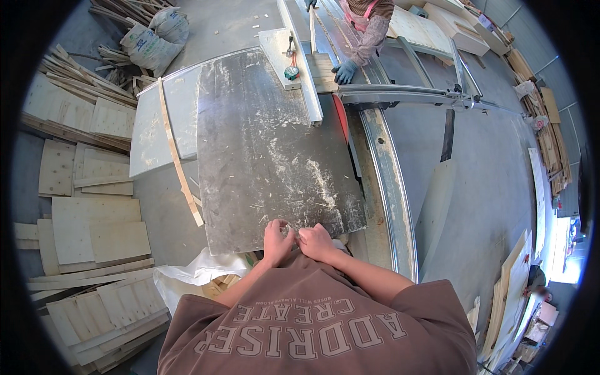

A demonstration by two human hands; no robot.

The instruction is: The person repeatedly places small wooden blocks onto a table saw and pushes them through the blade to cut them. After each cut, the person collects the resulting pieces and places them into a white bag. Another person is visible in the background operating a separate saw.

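My left hand (279, 239) and my right hand (315, 241) are close together in front of my body, just over the near edge of the dark saw table (237, 156). Both have their fingers curled in, with the fingertips almost meeting. Whatever may be pinched between them is too small to make out. Pale sawdust and wood chips lie scattered across the tabletop ahead of my hands. Farther off, a red strip (340, 119) rises at the table's right side, near the end of a long metal fence (304, 69).
Across the table, a co-worker's gloved hand (345, 72) rests by wooden strips. A green-and-red tool (291, 72) lies on a pale board. One long wooden strip (175, 144) spans the left wing. Plywood stacks (94, 231) line the left; a metal rail (394, 194) runs along the right.
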